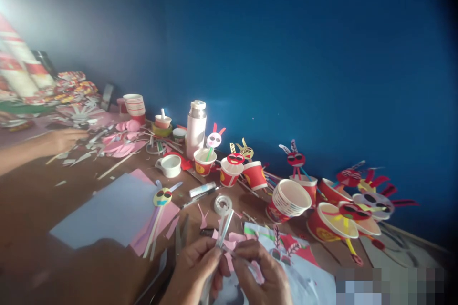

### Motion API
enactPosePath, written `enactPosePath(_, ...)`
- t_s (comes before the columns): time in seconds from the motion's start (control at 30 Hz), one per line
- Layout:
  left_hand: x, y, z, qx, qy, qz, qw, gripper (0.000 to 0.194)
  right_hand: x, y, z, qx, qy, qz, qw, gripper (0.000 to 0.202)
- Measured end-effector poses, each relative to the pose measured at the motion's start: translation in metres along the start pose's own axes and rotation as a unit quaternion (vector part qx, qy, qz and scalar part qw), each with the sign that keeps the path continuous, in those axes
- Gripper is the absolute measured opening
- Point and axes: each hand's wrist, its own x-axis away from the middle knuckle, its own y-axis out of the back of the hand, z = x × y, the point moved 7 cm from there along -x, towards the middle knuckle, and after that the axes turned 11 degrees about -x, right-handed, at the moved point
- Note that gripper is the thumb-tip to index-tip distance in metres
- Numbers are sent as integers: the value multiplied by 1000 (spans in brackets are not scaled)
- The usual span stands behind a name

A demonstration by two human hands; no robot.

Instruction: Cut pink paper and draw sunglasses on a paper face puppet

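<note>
At the front of the table, my left hand [195,267] is closed on thin white paper strips [225,228], which stick up past its thumb and also run down below the hand. My right hand [259,267] is pinched close beside it, on a thin pale strip whose kind I cannot make out. Just beyond the strips lies a tape roll [223,204]. Pink paper scraps [236,237] surround my fingertips. Under my right hand is a pale printed sheet [304,274] with a red paper piece. To the left lies a yellow paper face [162,197] with strip legs.
Red paper cups [324,224] with paper bug figures line the right and back. A flask [196,128], glue stick [202,189] and white cup [171,165] stand or lie mid-table. A blue sheet [103,209] lies left; another person's arm [43,150] reaches in at far left.
</note>
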Motion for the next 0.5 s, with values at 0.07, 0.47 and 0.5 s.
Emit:
enactPosePath(0.07,1,1,0,-2,4,-12,1000,41,0,-2,-2,4,-25,5,1000,12)
enactPosePath(0.47,3,-1,5,17,28,-15,999,41,2,-10,-16,-32,-95,19,995,16)
enactPosePath(0.5,3,0,6,22,33,-23,999,41,2,-11,-16,-27,-93,19,995,15)
